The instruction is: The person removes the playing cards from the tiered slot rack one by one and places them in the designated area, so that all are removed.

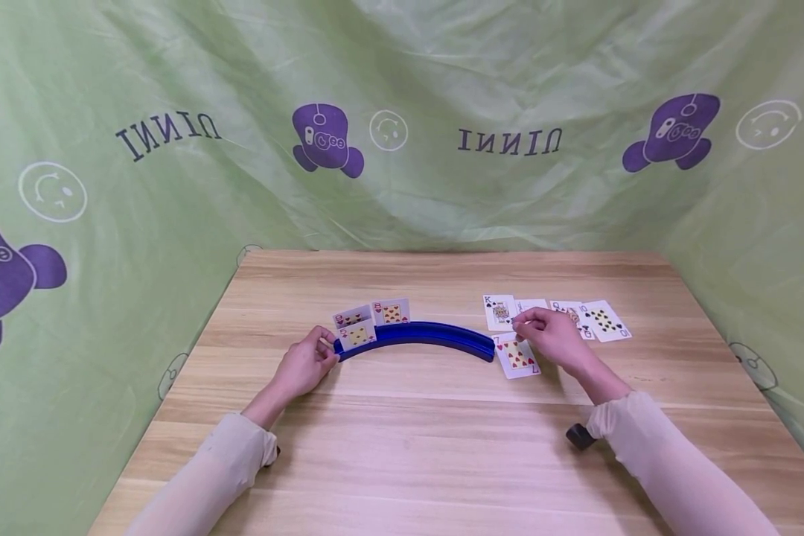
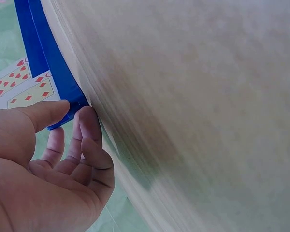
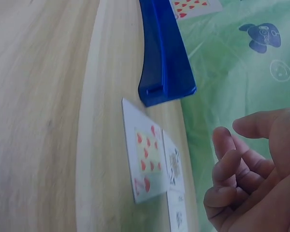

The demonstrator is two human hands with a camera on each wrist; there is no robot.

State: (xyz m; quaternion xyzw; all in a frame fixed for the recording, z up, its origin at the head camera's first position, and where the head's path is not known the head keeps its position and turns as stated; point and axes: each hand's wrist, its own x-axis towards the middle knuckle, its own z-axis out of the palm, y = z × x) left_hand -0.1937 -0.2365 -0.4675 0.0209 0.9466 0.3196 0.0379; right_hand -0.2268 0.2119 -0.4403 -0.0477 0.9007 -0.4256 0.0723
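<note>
A curved blue card holder (image 1: 435,333) lies across the middle of the table. My left hand (image 1: 304,365) pinches its left end, thumb on top. Standing in that end are a five of diamonds (image 1: 358,336), a red card (image 1: 344,318) partly behind it, and an eight of hearts (image 1: 392,311). My right hand (image 1: 557,339) hovers over the loose cards at the right, fingers loosely curled and holding nothing. Below its fingertips, beside the holder's right end, a seven of hearts (image 3: 148,153) lies face up. Behind it is a king of spades (image 1: 499,313).
Right of the king, a card (image 1: 531,304) is mostly hidden by my right hand. Farther right lie a queen (image 1: 568,307) and a black ten (image 1: 605,321), face up and overlapping. A green printed curtain (image 1: 429,201) borders the wooden table (image 1: 402,447) at the back and sides.
</note>
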